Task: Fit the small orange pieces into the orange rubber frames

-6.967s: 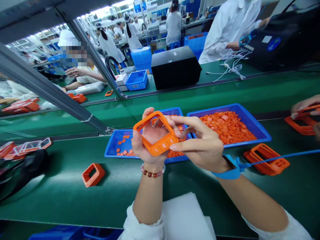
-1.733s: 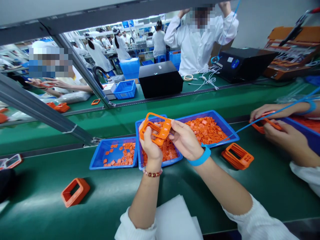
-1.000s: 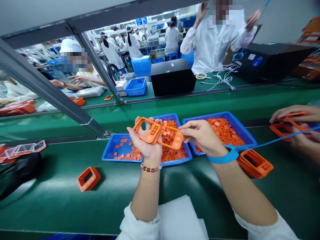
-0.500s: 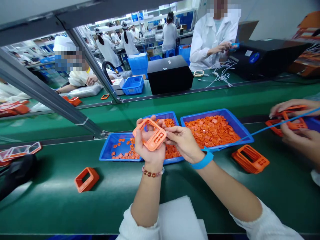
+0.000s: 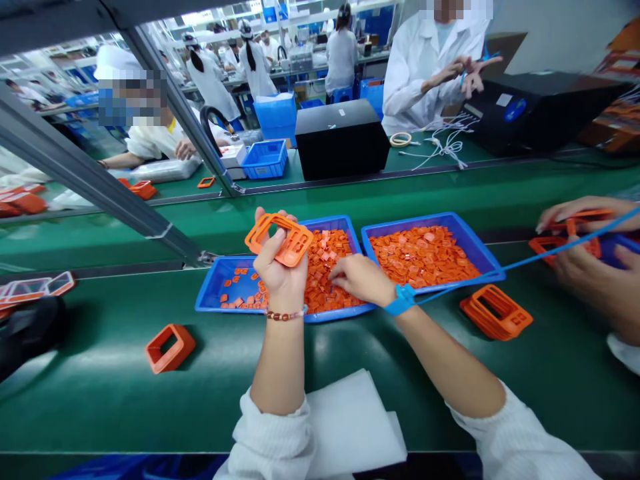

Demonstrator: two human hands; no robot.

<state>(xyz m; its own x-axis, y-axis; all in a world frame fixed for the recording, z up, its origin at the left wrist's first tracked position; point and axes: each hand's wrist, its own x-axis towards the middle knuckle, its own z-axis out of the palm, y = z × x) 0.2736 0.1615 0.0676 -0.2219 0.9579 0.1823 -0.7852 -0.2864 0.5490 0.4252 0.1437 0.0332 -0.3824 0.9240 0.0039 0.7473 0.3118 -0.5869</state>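
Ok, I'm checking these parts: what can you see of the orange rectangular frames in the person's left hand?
The bright orange frames look like moulded rubber: rounded rectangles with open centres and small slots at one end. There seem to be two, overlapped and tilted. They are held up in the left hand, above blue plastic trays.

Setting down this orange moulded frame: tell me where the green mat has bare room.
Green mat shows bare between the white foam sheet and the stacked orange frames, and between that sheet and the lone orange frame. Crowded: the three blue plastic trays heaped with orange pieces, under your right hand and left hand.
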